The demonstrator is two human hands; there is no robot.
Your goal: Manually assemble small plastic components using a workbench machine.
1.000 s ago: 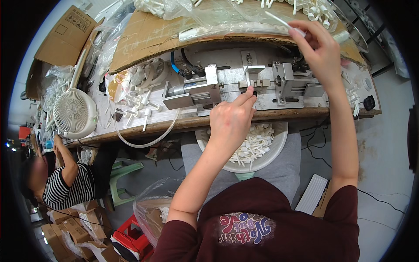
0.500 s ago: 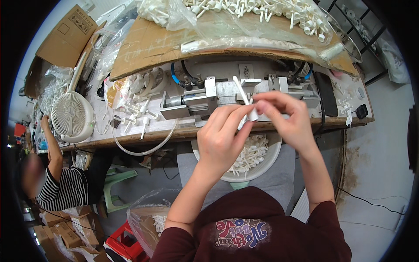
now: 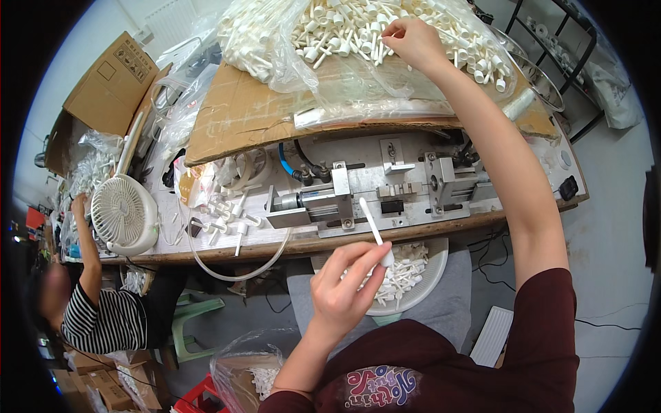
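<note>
Here, left hand (image 3: 344, 289) fingers pinched around a slim white capped tube (image 3: 375, 232); right hand (image 3: 412, 41) fingers closed among the heaped white tubes (image 3: 330, 27).

Bolted at mid-tabletop (image 3: 206, 251): the metal jig (image 3: 385, 196). Behind the jig, a cardboard sheet (image 3: 241, 113) under a bag of plastic pieces (image 3: 344, 34). Left of the jig, loose pieces (image 3: 227, 217), farther left a fan (image 3: 124, 213). Before the jig, below the tabletop edge, a bowl (image 3: 430, 282).
</note>
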